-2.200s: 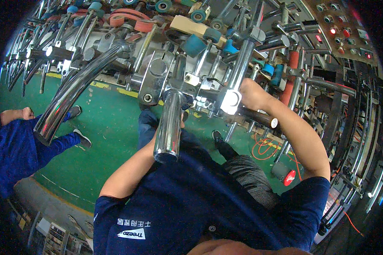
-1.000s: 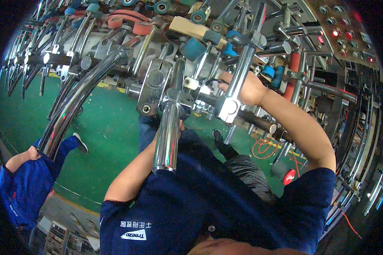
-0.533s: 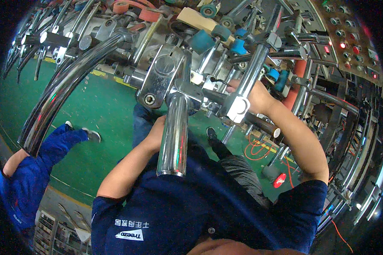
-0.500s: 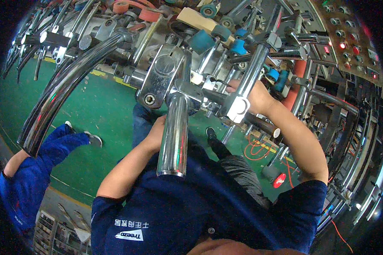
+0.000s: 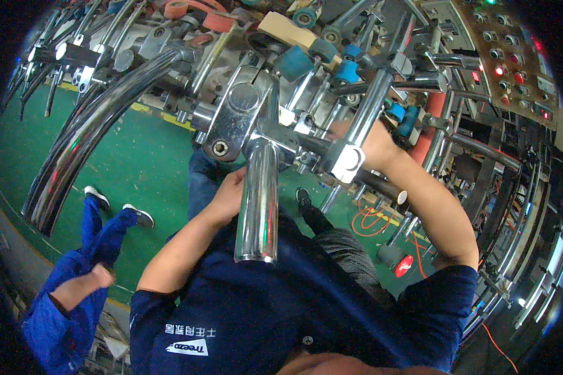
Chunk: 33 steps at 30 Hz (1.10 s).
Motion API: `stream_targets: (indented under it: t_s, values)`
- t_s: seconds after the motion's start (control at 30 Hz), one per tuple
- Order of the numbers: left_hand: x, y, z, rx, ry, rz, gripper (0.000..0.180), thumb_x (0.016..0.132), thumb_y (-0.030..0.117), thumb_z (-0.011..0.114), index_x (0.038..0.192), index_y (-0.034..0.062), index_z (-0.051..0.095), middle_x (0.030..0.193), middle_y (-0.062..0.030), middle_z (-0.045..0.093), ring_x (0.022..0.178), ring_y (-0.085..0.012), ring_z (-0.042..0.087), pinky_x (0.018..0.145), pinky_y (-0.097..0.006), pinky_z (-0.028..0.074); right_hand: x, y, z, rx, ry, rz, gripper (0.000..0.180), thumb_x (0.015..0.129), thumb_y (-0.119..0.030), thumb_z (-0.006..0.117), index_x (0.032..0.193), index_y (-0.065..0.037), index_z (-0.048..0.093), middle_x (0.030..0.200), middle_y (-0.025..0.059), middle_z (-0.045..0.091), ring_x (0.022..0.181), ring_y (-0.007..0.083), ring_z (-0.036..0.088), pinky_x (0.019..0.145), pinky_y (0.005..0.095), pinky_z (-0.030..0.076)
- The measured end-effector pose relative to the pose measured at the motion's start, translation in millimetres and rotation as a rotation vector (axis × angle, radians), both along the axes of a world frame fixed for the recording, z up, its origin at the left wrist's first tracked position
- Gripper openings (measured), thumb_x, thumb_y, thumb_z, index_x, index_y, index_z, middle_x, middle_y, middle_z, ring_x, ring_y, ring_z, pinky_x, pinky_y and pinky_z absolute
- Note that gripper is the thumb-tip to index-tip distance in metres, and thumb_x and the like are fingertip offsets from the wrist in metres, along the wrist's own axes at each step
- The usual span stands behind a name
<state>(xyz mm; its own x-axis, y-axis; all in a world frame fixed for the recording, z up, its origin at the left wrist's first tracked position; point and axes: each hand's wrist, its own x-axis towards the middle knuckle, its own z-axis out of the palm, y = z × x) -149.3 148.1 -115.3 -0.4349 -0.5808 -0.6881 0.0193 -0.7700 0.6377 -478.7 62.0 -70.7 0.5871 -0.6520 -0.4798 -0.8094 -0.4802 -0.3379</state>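
Note:
A thick chrome post [image 5: 256, 209] hangs from a large metal clamp block [image 5: 236, 115] in front of me. My left hand [image 5: 230, 195] is behind this post, which hides its fingers. Past a slanting chrome rod [image 5: 370, 109] reaches my right hand [image 5: 375, 147], blurred, its fingers bent in toward the small clamps [image 5: 303, 128] on the machine. What those fingers grip cannot be made out. Close to the right wrist are a white-lit clamp end [image 5: 348, 164] and a dark shaft [image 5: 381, 185].
Blue rollers [image 5: 294, 62] and a curved chrome bar [image 5: 100, 134] crowd the machine. A control panel [image 5: 507, 62] stands far right. An orange hose [image 5: 366, 222] lies on the green floor [image 5: 137, 140]. A co-worker in blue [image 5: 69, 312] is at left; a grey-trousered leg [image 5: 350, 256] shows beside my torso.
My right hand has shifted slightly and its fingers have blurred; a thin black bent piece by them no longer shows clearly. The left hand stays behind the post. The co-worker has moved, swinging an arm inward.

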Motion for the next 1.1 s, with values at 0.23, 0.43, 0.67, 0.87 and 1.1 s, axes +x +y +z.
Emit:
stream_targets:
  t_s: [0.23,0.43,0.67,0.87,1.1]
  values:
    - [3,2,-6,0.025,0.016,-0.018,0.037,0.103,0.04,0.055,0.098,0.0037,0.063,0.077,-0.0021,0.059,0.068,-0.0127,0.055,0.061,-0.03,0.046,14,4,2,0.25,-0.376,-0.263,0.028,0.1,-0.024,0.063,0.116,0.0,0.066,0.095,0.0138,0.068,0.09,0.0247,0.066,0.084,0.0366,0.053]
    - [11,0,-11,0.085,0.016,-0.085,0.022,0.098,0.015,0.065,0.117,0.0029,0.065,0.097,-0.0018,0.07,0.085,-0.0098,0.065,0.079,-0.029,0.055,12,4,-7,0.311,-0.435,-0.434,0.043,0.106,-0.034,0.055,0.132,-0.001,0.062,0.117,0.0167,0.068,0.106,0.0229,0.065,0.093,0.0363,0.051]
    - [11,-3,-8,0.118,0.001,-0.085,0.022,0.096,0.013,0.065,0.115,0.0025,0.065,0.095,-0.0027,0.07,0.083,-0.0111,0.065,0.075,-0.03,0.056,17,9,-7,0.331,-0.456,-0.515,0.041,0.106,-0.035,0.054,0.125,-0.001,0.064,0.104,0.0129,0.069,0.097,0.0198,0.064,0.087,0.0358,0.052]
    - [5,1,1,-0.008,-0.035,-0.062,0.058,0.104,0.058,0.047,0.091,0.0029,0.062,0.069,-0.0037,0.053,0.061,-0.0152,0.051,0.056,-0.032,0.042,35,-5,11,0.629,-0.299,-0.773,0.027,0.097,-0.009,0.061,0.123,-0.003,0.061,0.11,0.011,0.069,0.097,0.024,0.069,0.09,0.0431,0.057]
    - [9,11,-30,-0.078,-0.061,-0.124,0.049,0.106,0.051,0.046,0.089,0.0066,0.059,0.067,-0.0009,0.051,0.058,-0.0127,0.047,0.053,-0.031,0.039,-17,22,-59,0.105,-0.271,-0.14,0.023,0.103,-0.028,0.06,0.112,-0.007,0.057,0.09,0.0089,0.062,0.086,0.0204,0.062,0.078,0.0375,0.051]
